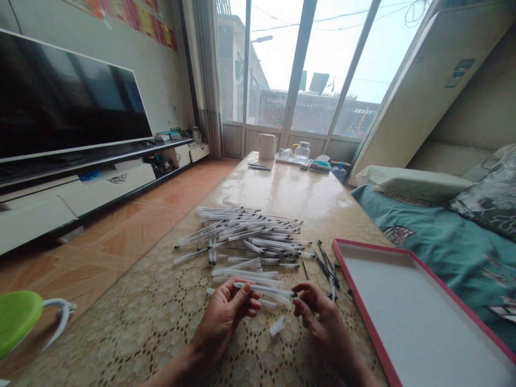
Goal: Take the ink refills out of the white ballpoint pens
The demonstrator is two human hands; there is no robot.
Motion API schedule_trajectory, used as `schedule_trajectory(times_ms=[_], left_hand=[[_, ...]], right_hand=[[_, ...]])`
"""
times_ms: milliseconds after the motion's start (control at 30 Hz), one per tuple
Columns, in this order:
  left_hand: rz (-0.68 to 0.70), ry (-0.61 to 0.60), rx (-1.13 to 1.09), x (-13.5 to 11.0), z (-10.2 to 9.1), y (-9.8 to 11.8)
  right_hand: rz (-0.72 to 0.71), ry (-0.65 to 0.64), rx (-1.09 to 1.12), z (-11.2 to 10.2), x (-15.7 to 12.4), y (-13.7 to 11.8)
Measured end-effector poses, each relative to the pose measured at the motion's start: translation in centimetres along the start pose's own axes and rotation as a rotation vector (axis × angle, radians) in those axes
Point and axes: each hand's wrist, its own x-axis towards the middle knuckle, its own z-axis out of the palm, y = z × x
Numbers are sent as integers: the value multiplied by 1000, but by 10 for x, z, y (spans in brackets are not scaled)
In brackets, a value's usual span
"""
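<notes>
My left hand (229,312) is closed, with thumb and fingers pinching the left end of a white-barrelled pen (268,289). The pen lies nearly level above the table, its dark end pointing right. At that dark end, the thumb and forefinger of my right hand (316,309) are curled together in a pinch. A small translucent pen cap (277,325) rests on the patterned table between my hands. Just beyond them spreads a loose pile of similar white pens (250,231) with black ends. Several thin black pieces (328,269) lie to the right of the pile.
A shallow white tray with a pink rim (374,328) sits at the table's right. At the far end stand a beige jug (266,146) and a glass pitcher (302,151). A green stool (18,317) is at left; a teal-covered couch (403,220) flanks the right.
</notes>
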Motion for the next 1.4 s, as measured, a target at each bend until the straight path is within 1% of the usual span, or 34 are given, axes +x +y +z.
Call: schedule_trajectory(times_ms=[133, 233, 300, 433, 567, 633, 767, 900, 1000, 1100, 1167, 1300, 1400], left_hand=[[-1, -11, -4, 1, 0, 0], [3, -18, -5, 1, -1, 0], [2, -15, -6, 1, 0, -1], [4, -11, 4, 1, -1, -1], [6, -23, 7, 1, -1, -1], [6, -17, 4, 1, -1, -1], [5, -21, -1, 1, -1, -1], [4, -18, 5, 2, -2, -1], [-4, -16, -5, 2, -2, -2], [-1, -12, -9, 1, 0, 0], [2, -13, -7, 0, 2, 1], [1, -12, -1, -1, 3, 2], [1, -12, -1, -1, 2, 1]], right_hand=[[-12, -18, -54, 1, -1, 2], [-36, 6, -94, 1, -1, 3], [-24, 16, -71, 2, -1, 3], [6, -18, -44, 1, -1, 3], [-23, -1, -103, 1, -1, 4], [-25, 15, -84, 2, -1, 3], [5, -8, -49, 3, -1, 2], [-30, 5, -115, 2, 0, 4], [-42, -2, -83, 2, 0, 5], [-19, -23, -28, 1, -1, 3], [-9, -22, -47, 0, -2, 1], [-35, -25, -111, 0, -1, 0], [-26, -32, -66, 0, 0, 3]])
